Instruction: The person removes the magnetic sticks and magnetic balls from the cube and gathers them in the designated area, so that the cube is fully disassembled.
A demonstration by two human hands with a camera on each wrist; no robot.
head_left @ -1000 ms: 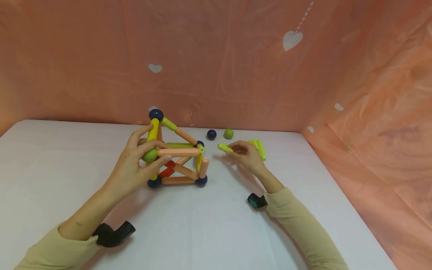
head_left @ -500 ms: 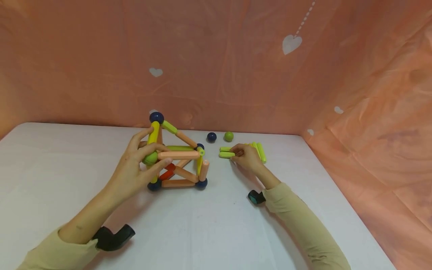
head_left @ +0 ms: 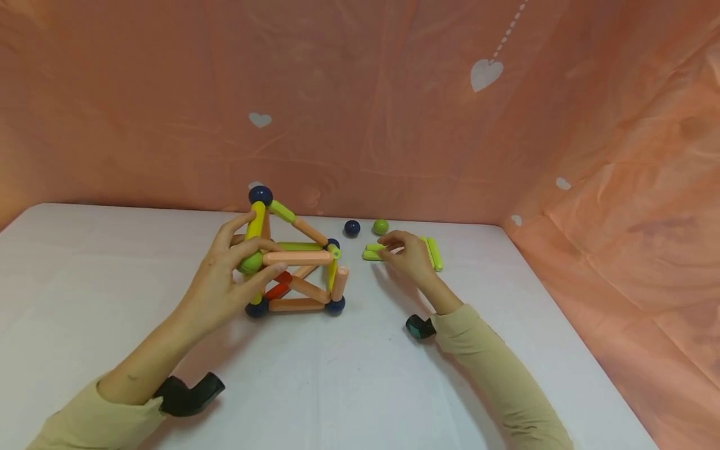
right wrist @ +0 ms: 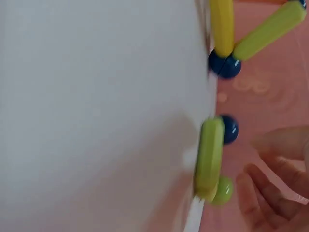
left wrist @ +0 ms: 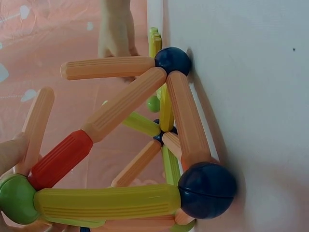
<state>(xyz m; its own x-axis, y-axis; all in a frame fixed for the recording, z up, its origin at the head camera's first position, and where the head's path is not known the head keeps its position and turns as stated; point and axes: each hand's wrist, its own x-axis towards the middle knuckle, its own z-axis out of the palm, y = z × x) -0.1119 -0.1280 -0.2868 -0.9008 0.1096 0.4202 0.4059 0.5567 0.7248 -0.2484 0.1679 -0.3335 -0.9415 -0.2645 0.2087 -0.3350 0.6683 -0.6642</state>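
Note:
A frame of magnetic sticks and balls stands on the table, built from orange, yellow, green and red sticks with dark blue balls. My left hand grips its left side around a green ball, thumb and fingers on either side. To the right, my right hand is just above two short light-green sticks lying side by side. In the right wrist view its loosely bent fingers are apart from the nearer green stick and hold nothing.
Behind the short sticks sit a loose dark blue ball and a loose green ball. Several yellow-green sticks lie right of my right hand, partly hidden by it. An orange cloth hangs behind the white table.
My right hand lowered a light-green stick beside another on the table, let go of it and rose slightly away. The left hand and the frame have stayed in place.

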